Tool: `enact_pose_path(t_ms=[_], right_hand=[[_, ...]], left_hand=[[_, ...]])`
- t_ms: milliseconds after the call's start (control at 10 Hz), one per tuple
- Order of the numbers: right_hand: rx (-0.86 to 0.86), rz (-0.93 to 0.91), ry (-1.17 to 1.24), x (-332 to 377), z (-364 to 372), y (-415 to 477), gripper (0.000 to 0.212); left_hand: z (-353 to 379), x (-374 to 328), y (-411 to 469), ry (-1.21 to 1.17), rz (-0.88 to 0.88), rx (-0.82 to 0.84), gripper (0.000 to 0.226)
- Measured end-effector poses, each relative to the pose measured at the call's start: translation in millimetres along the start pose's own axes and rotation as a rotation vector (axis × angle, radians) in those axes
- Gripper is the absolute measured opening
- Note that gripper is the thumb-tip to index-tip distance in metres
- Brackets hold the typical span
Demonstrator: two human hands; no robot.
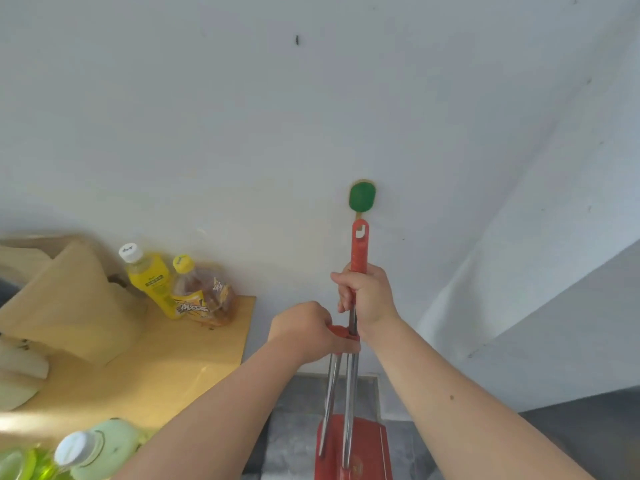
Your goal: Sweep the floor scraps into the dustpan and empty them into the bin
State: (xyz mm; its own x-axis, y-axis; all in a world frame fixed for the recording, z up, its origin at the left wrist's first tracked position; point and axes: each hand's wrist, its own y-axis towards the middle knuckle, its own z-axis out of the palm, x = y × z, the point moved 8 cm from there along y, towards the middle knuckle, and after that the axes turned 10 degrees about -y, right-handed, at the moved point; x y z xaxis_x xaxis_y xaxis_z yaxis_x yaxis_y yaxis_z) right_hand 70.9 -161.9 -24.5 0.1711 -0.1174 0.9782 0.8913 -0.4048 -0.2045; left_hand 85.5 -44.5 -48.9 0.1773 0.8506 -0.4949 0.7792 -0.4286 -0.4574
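The person stood facing the white wall, and the step in hand looked to me like fetching the tools, before any sweeping. The right hand (369, 299) was wrapped tight round the red ribbed grip of the broom handle (359, 247), whose hanging hole sat just below the green wall hook (362, 196) (on it or just off it, I could not tell). The left hand (306, 329) was closed on a red plastic clip (341, 332) that joined two thin, shiny metal poles, near and a little left of the right hand. The poles ran down to the red dustpan (367, 445), a flat, smooth plastic scoop hanging close to the grey floor (298, 441). No scraps and no bin were in sight.

The next move, I judged, called for lifting the pair clear of the hook, then parting broom from pan.

To the left, a pale wooden desk (194, 355) carried a yellow bottle (150, 278) and a brown-filled bottle (204, 292), both glossy plastic.
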Motion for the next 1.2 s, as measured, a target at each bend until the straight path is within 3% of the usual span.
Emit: enact_pose_path(t_ms=[400,600,800,900,1000,1100,1200], right_hand=[[-0.093,0.065,-0.066,-23.6,-3.0,34.1,0.032],[-0.056,0.121,-0.103,-32.6,-6.8,35.7,0.029],[-0.03,0.152,-0.227,-27.7,-10.4,37.0,0.018],[-0.055,0.137,-0.276,-27.6,-13.4,24.1,0.019],[-0.03,0.127,-0.313,-25.3,-12.7,6.0,0.05],[-0.038,0.12,-0.327,-21.0,-14.7,-6.7,0.066],[-0.037,0.103,-0.317,-15.9,-20.3,-21.3,0.072]], left_hand=[[5.4,9.1,44.3,0.041,0.015,-0.022,0.053],[18.4,13.8,53.9,0.074,0.043,-0.042,0.057],[17.0,8.4,62.3,0.306,0.128,-0.116,0.059],[17.4,6.6,51.7,0.439,0.216,-0.227,0.046],[24.8,14.9,38.3,0.374,0.21,-0.246,0.059],[20.7,13.9,23.4,0.293,0.186,-0.215,0.075],[12.9,3.0,6.7,0.26,0.201,-0.21,0.071]])
